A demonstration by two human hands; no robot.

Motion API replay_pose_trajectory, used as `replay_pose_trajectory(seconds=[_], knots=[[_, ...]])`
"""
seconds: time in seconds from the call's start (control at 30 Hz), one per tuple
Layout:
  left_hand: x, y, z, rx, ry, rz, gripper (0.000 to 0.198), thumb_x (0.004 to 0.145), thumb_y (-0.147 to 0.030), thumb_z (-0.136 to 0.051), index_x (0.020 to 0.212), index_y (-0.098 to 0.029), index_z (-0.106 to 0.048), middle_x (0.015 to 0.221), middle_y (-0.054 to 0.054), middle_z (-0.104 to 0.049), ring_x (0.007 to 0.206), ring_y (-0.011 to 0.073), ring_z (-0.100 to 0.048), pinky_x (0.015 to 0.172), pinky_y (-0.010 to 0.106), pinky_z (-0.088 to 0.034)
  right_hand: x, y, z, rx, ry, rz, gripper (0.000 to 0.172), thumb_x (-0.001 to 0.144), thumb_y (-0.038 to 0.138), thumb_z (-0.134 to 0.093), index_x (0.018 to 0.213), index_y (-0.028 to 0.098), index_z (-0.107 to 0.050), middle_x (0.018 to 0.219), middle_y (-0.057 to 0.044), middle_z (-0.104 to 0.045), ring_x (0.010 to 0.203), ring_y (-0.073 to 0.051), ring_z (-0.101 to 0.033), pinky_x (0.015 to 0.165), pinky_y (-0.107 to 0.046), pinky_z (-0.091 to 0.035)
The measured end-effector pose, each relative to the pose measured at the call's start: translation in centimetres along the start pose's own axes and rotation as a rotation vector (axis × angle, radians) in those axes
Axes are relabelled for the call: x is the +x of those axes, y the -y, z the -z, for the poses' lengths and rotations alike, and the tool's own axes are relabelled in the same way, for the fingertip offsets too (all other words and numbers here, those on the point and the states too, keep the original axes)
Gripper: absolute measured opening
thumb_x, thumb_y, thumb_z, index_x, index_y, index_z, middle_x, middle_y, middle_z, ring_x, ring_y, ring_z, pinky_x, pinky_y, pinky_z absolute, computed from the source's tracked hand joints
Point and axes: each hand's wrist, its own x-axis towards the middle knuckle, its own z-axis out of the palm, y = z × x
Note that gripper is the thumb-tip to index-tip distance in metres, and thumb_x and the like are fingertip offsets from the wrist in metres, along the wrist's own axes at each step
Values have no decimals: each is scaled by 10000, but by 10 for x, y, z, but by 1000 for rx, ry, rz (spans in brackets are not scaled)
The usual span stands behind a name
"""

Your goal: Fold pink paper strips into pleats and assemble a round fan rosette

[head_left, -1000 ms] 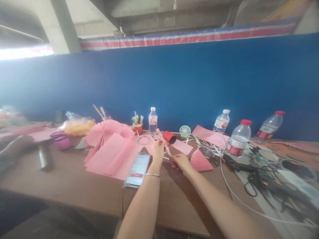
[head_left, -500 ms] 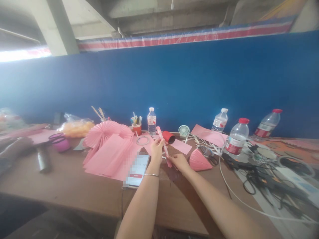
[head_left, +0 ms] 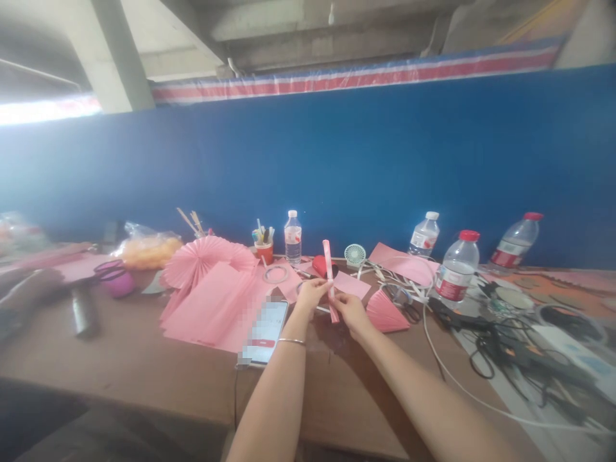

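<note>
Over a brown table [head_left: 158, 366], near the middle of the view, one narrow pink paper strip [head_left: 329, 269] is held between the person's left hand [head_left: 312, 295] and right hand [head_left: 351, 313]. Its long axis runs away from the person, toward the blue wall [head_left: 308, 160], almost straight, the far end leaning slightly left. The left hand pinches it around the middle, the grip narrow; the right hand pinches it a little lower, from the other side.

One red cylinder [head_left: 319, 264] lies beyond the strip, partly hidden by it. One phone [head_left: 267, 333] with a bright screen lies just beside the left forearm, next to a spread of pink sheets [head_left: 212, 305]. One pleated pink wedge [head_left: 386, 312] sits just to the right of the right hand.

Farther back are four plastic bottles [head_left: 293, 237], two white-capped and two red-capped: one to the left of the strip, three to the right. One small pale fan [head_left: 355, 254] and one red cup [head_left: 264, 251] of pens are near the wall.
</note>
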Motion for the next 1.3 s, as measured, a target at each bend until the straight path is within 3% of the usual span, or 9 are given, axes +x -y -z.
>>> replay_pose_trajectory(seconds=[0.1, 0.33, 0.57, 0.7, 0.87, 1.0, 1.1, 1.2, 1.3], knots=[[0, 3, 1, -24, 153, 35, 363, 469, -234, -749, 778, -97, -618, 681, 68, -639, 589, 137, -593, 594, 264, -488, 2, 0, 3, -16, -38, -18, 295, 635, 419, -554, 611, 129, -603, 556, 1, -568, 535, -118, -473, 530, -203, -337], [6, 14, 7, 34, 40, 21, 261, 469, -162, -733, 695, -99, -617, 585, 48, -626, 495, 126, -569, 545, 272, -484, 2, -4, -1, -96, -26, -21, 277, 642, 407, -538, 575, 146, -601, 476, 37, -510, 464, -98, -423, 483, -196, -295], [4, 7, 3, 33, -66, 27, 215, 499, -175, -709, 678, -110, -609, 532, 9, -579, 460, 102, -538, 481, 229, -450, -1, 4, 5, -288, -38, 49, 476, 737, 517, -391, 456, 162, -537, 432, 13, -490, 485, -122, -452, 500, -212, -307], [0, 7, 0, 25, 42, -34, 233, 557, -238, -679, 747, -117, -616, 656, 45, -622, 548, 125, -569, 520, 239, -458, 5, -1, 7, -68, -144, 77, 372, 700, 506, -459, 611, 158, -557, 553, 9, -535, 527, -119, -453, 497, -208, -326], [-3, 6, -1, 120, 159, -35, 278, 609, -314, -638, 795, -107, -637, 731, 74, -641, 592, 135, -568, 559, 251, -449, 12, -8, 10, 323, -93, -73, 350, 650, 495, -546, 674, 145, -548, 499, 32, -471, 406, -72, -366, 389, -189, -257], [-9, -1, -5, 293, 263, -41, 293, 587, -335, -647, 759, -98, -651, 695, 51, -641, 604, 133, -552, 584, 247, -431, 12, -7, 12, 395, -65, -47, 310, 619, 444, -607, 582, 149, -521, 433, 63, -389, 389, -55, -311, 384, -186, -211], [-14, -3, -9, 321, 326, -58, 299, 624, -354, -613, 763, -91, -646, 699, 55, -639, 623, 140, -556, 603, 248, -426, 12, -8, 13, 346, -142, 18, 309, 620, 412, -612, 507, 146, -502, 415, 63, -364, 402, -60, -322, 394, -191, -224], [-12, -2, -8, 403, 229, -94, 293, 695, -368, -534, 769, -103, -634, 724, 69, -639, 652, 156, -566, 599, 253, -427, 13, -10, 14, 333, -292, -9, 272, 626, 407, -593, 567, 144, -558, 419, 54, -395, 397, -74, -351, 388, -201, -261], [-5, 0, 0, 662, -57, -148, 285, 785, -304, -391, 780, -126, -613, 750, 78, -630, 688, 161, -567, 642, 275, -424, 17, -13, 17, 329, -378, -107, 268, 636, 412, -560, 643, 146, -595, 412, 42, -429, 373, -99, -393, 374, -220, -296]])
